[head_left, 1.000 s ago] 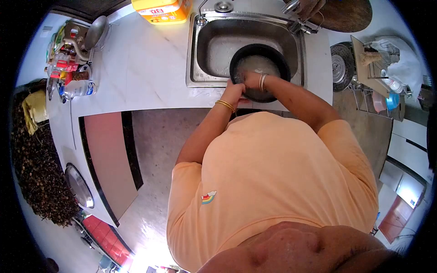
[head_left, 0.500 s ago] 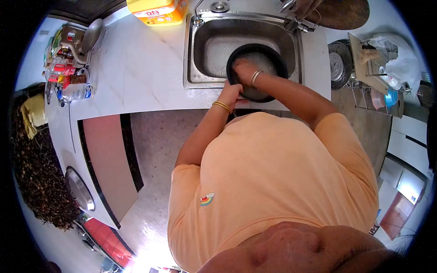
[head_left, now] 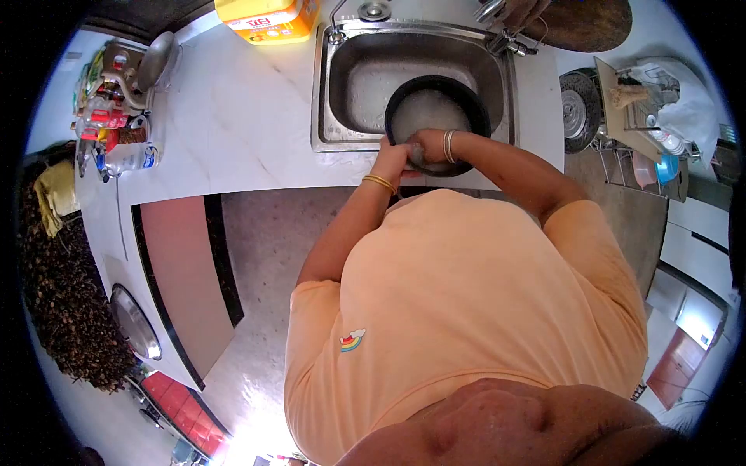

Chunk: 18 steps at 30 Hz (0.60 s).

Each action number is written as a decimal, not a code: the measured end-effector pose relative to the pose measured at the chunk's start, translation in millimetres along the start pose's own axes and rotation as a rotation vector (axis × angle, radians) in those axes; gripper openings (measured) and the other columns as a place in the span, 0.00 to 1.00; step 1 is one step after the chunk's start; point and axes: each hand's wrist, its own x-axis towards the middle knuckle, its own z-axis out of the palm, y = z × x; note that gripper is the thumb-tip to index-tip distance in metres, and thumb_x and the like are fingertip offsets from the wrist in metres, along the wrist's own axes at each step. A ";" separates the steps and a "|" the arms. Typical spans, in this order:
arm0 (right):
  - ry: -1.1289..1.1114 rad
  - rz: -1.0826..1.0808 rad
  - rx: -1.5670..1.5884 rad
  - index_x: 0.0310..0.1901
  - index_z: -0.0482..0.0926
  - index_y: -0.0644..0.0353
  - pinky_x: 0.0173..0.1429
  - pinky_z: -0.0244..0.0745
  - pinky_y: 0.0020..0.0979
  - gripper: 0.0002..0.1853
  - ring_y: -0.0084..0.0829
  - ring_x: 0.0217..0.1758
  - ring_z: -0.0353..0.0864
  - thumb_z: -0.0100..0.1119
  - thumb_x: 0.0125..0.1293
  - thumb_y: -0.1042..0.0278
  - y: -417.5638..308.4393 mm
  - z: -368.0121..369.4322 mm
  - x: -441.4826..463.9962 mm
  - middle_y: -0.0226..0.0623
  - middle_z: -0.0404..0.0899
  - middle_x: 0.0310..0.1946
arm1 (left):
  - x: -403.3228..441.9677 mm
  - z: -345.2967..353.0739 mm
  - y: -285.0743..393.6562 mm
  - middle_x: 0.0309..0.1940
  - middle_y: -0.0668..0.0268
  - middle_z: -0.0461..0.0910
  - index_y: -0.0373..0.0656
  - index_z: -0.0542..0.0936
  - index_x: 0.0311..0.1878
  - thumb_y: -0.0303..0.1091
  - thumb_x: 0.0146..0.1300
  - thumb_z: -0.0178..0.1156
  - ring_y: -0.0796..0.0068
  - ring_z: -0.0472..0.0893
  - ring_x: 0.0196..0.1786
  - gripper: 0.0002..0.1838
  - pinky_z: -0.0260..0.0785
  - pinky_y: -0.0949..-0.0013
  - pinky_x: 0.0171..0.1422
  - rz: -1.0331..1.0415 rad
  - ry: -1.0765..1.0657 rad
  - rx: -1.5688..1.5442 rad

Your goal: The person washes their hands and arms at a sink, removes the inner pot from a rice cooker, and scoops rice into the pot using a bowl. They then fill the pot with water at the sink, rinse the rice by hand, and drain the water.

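Note:
A round black pan (head_left: 483, 116) with cloudy, whitish water in it is propped over the near edge of the steel sink (head_left: 342, 85). My left hand (head_left: 391, 159) is closed on the pan's near-left rim. Inside that same near-left part, against the wall, is my right hand (head_left: 432, 145), its fingers bent round a small greyish thing (head_left: 417, 153). Its kind is too small to make out, and my fingers partly cover it. The two hands are close together.
A faucet (head_left: 509, 43) stands at the sink's back right corner. On the counter (head_left: 241, 116) are a yellow jug (head_left: 268, 19) and, far left, several bottles (head_left: 128, 158). A dish rack (head_left: 622, 159) is at the right.
My right hand has moved from the pan's left inner side toward me, to the near rim beside my left hand. The left hand keeps its hold.

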 end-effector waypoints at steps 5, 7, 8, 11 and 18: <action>0.154 0.216 -0.086 0.42 0.83 0.62 0.51 0.75 0.41 0.15 0.51 0.45 0.82 0.61 0.54 0.65 -20.0 -0.6 7.8 0.55 0.82 0.40 | 2.3 -3.5 -4.0 0.51 0.54 0.71 0.44 0.60 0.62 0.25 0.48 0.52 0.51 0.77 0.48 0.33 0.78 0.44 0.41 -0.014 -0.008 0.009; 0.131 0.187 -0.151 0.44 0.82 0.62 0.52 0.75 0.43 0.15 0.51 0.45 0.82 0.57 0.58 0.63 -3.5 7.3 24.8 0.56 0.82 0.41 | 2.1 -3.9 -3.5 0.50 0.55 0.72 0.43 0.62 0.61 0.25 0.50 0.51 0.50 0.78 0.48 0.31 0.78 0.44 0.43 -0.027 -0.009 0.020; 0.233 0.149 -0.207 0.45 0.80 0.62 0.53 0.74 0.42 0.16 0.51 0.48 0.80 0.57 0.57 0.63 -6.6 5.6 27.5 0.55 0.79 0.45 | 1.3 -4.1 -1.2 0.50 0.55 0.72 0.43 0.63 0.61 0.24 0.49 0.51 0.50 0.78 0.47 0.31 0.78 0.44 0.43 -0.012 -0.037 0.028; 0.301 0.101 -0.399 0.52 0.77 0.60 0.60 0.70 0.42 0.21 0.51 0.57 0.73 0.56 0.57 0.62 -11.9 -8.4 31.1 0.51 0.73 0.55 | -0.3 -1.7 -0.4 0.50 0.56 0.73 0.41 0.64 0.60 0.23 0.49 0.51 0.51 0.78 0.46 0.30 0.79 0.45 0.43 0.008 -0.044 0.012; 0.143 0.399 -0.353 0.67 0.63 0.54 0.69 0.61 0.45 0.35 0.53 0.67 0.64 0.57 0.57 0.57 5.3 -34.8 -3.2 0.50 0.65 0.64 | 1.4 -3.0 -3.9 0.49 0.54 0.73 0.40 0.64 0.60 0.23 0.51 0.50 0.52 0.79 0.45 0.29 0.80 0.47 0.40 0.019 -0.033 -0.009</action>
